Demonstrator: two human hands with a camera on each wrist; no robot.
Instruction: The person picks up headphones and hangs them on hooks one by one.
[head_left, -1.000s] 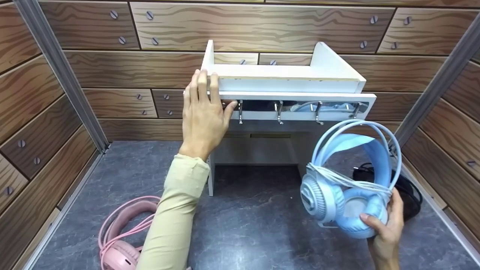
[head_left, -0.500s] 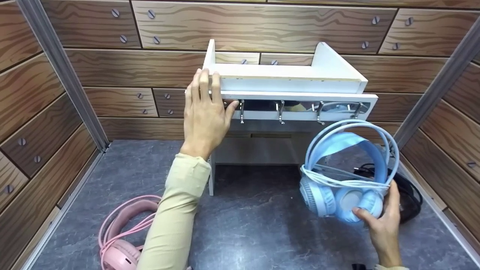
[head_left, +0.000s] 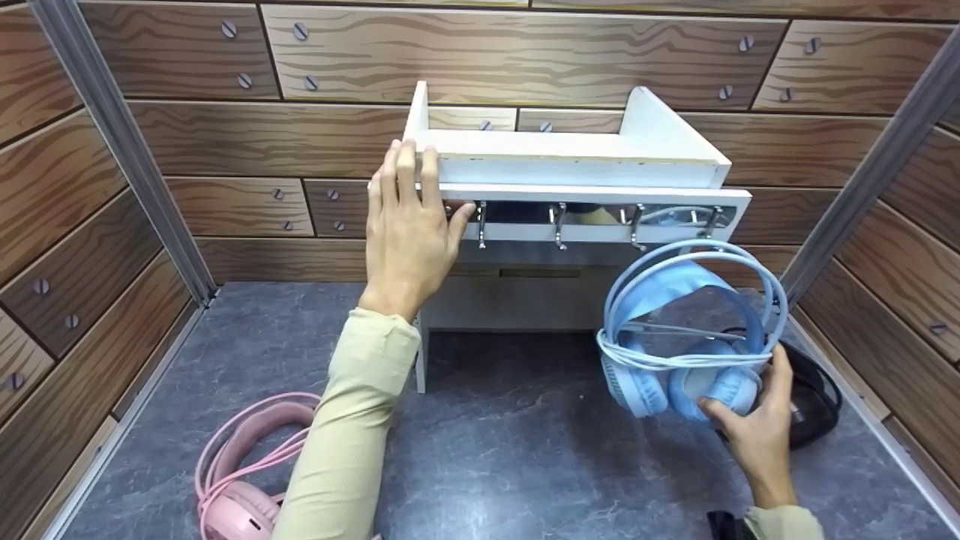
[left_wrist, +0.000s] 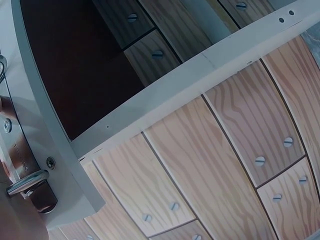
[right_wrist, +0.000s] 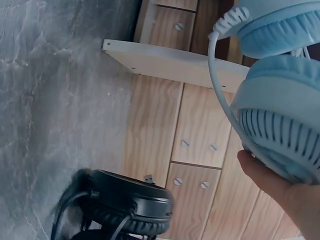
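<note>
Blue headphones [head_left: 699,384] gripped by right hand [head_left: 760,431], band [head_left: 664,289] uppermost, just below rightmost hook [head_left: 713,221] in head view; left hand [head_left: 409,240] rests straight-fingered on white shelf [head_left: 570,172].

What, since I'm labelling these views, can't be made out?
Head: pink headphones, partly behind the left sleeve and cut by the bottom edge.
Head: black headphones, partly behind the blue headphones and right hand.
Head: left end of the hook rail, behind the left hand.
Left wrist: lettering on the hook rail, too small.
</note>
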